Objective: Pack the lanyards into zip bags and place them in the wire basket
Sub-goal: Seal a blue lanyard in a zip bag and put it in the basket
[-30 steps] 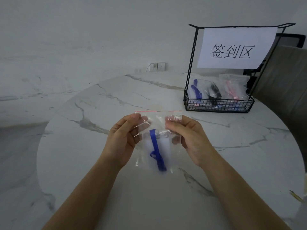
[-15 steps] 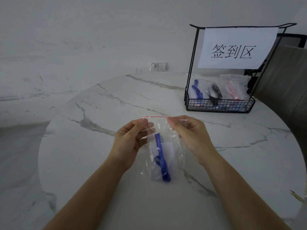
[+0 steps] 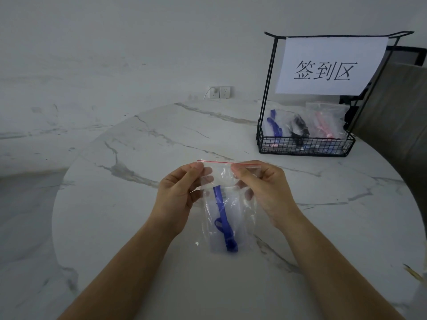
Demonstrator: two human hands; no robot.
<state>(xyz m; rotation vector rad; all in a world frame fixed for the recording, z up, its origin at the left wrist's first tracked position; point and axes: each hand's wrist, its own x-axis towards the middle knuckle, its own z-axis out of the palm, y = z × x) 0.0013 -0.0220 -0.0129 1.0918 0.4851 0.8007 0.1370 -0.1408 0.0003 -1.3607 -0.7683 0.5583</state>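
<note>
A round white marble table fills the view, with a pale wall and a wall socket behind it. Near the middle of the table the zip bag hangs upright between the two hands. The blue lanyard lies inside it, sunk toward the bottom; whether the bag's lower edge touches the table cannot be told. The left hand pinches the top strip at its 9 o'clock corner, and the right hand pinches it toward 3 o'clock, each between thumb and fingers.

The step in hand seems to be the closing of the zip. To do it well, the person should hold the red line stretched flat, press the strip shut from one corner to the other without gaps, and leave the lanyard fully below it.

The wire basket stands at 2 o'clock, well apart, with packed bags inside, under a paper sign.
</note>
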